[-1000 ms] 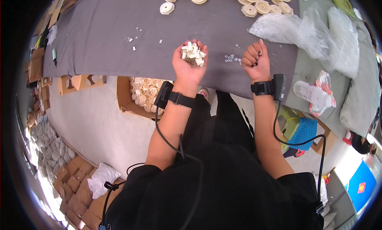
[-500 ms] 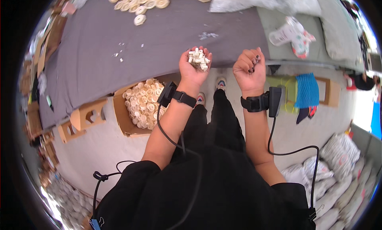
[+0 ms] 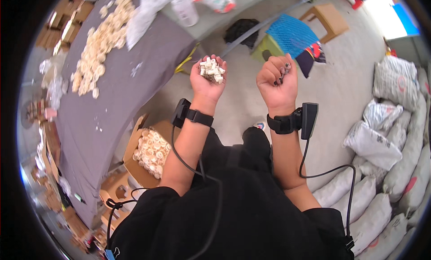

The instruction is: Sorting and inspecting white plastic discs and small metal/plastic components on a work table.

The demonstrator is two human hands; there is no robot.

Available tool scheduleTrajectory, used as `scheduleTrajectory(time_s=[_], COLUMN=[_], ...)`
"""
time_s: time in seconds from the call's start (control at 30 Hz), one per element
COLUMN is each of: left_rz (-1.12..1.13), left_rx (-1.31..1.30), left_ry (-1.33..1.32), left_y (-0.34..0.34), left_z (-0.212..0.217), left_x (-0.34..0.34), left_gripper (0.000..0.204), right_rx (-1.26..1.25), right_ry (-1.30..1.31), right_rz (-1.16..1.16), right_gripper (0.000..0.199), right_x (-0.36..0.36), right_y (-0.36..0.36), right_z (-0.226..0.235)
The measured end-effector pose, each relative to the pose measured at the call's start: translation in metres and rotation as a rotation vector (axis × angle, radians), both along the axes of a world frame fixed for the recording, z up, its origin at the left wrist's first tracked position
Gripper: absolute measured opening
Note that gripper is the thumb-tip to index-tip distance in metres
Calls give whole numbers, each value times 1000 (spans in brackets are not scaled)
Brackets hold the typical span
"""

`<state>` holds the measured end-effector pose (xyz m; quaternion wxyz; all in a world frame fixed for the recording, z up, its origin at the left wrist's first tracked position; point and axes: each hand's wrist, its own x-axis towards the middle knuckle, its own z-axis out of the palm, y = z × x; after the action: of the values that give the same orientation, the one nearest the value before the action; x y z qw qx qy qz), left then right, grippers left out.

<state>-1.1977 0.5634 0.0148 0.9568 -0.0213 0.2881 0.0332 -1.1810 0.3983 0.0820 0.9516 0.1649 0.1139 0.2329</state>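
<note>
My left hand [image 3: 207, 82] is cupped palm up and holds a heap of small white plastic pieces [image 3: 211, 70]. My right hand [image 3: 277, 82] is closed in a fist beside it, with a few small dark bits [image 3: 284, 70] showing between the fingers. Both hands are raised over the concrete floor, apart from the grey-covered table [image 3: 105, 111] on the left. Each wrist wears a black band with a cabled device.
Many round cream rings [image 3: 101, 44] lie on the table. An open cardboard box [image 3: 150, 153] of the same rings stands below its edge. A blue mesh bag [image 3: 292, 34], a wooden stool [image 3: 330, 18] and stacked white sacks [image 3: 390, 138] surround the floor on the right.
The view has swung to the right, away from the table. Both hands, still holding their loads, now hang over the floor instead of the table edge.
</note>
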Motion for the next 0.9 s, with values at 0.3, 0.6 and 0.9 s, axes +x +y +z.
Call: scheduleTrajectory(time_s=[0.3, 0.6, 0.9], left_rz=[-349, -615, -665], left_rx=[-153, -278, -99], left_ry=[-142, -92, -153], left_y=[-242, -434, -571], left_z=[27, 45, 49], left_x=[65, 129, 255], left_gripper=[16, 18, 15], right_rx=[-254, -458, -544], right_ry=[67, 252, 361], right_rz=[-372, -832, -949], right_gripper=[31, 29, 27], right_x=[28, 69, 194], right_y=[-206, -359, -481], right_z=[-14, -14, -20])
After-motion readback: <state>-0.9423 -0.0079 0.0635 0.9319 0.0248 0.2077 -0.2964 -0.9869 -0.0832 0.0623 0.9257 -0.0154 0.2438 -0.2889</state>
